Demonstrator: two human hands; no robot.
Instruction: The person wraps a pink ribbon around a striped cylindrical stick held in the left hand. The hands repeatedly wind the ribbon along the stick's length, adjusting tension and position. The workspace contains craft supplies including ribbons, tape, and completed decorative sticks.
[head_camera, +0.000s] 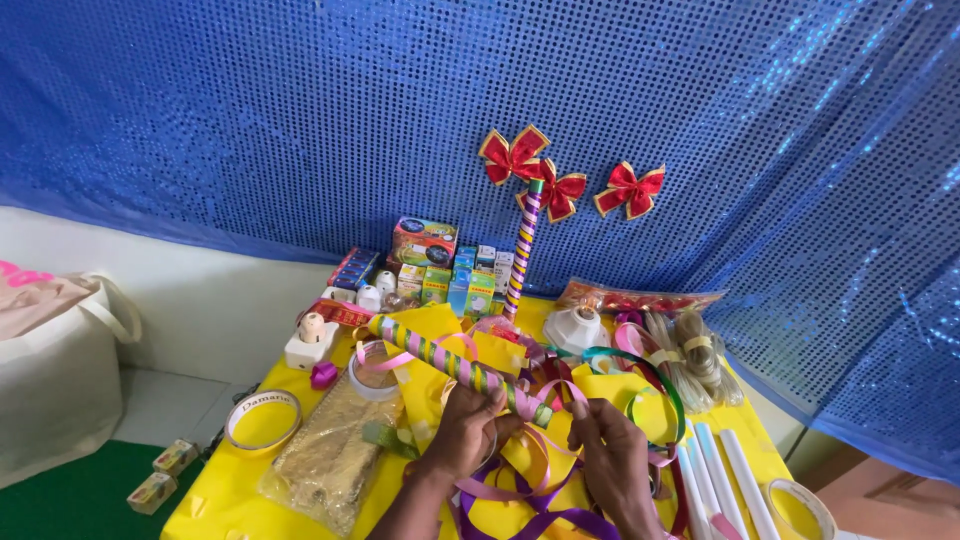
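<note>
**Both hands at the ribbon-wrapped stick**

Right now we have both hands low at the middle of the yellow desk (215, 500), in a tangle of loose ribbons (545, 505). Our left hand (468, 430) is curled around the near end of a stick wrapped in green, pink and purple stripes (450, 362) — its fingers closed on it, thumb side up. The stick lies slantwise across the desk, its far end pointing up and to the left towards a roll of clear tape (372, 375). Our right hand (612, 450) sits just beside the left one, fingers bent and pinched narrow on a strand of ribbon close to the stick's near end; exactly which strand we cannot tell.

Left of the hands lies a bag of gold glittery material (325, 455), and beyond it a flat tape ring (262, 418). At the right edge lie white paper rolls (725, 475) and another tape roll (800, 508). At the back of the desk stand small coloured boxes (440, 270) and a second striped stick, upright (522, 250), topped by a red bow (512, 155). Two more red bows (630, 190) are pinned on the blue sequin cloth (250, 120) behind — it covers the whole wall.
</note>
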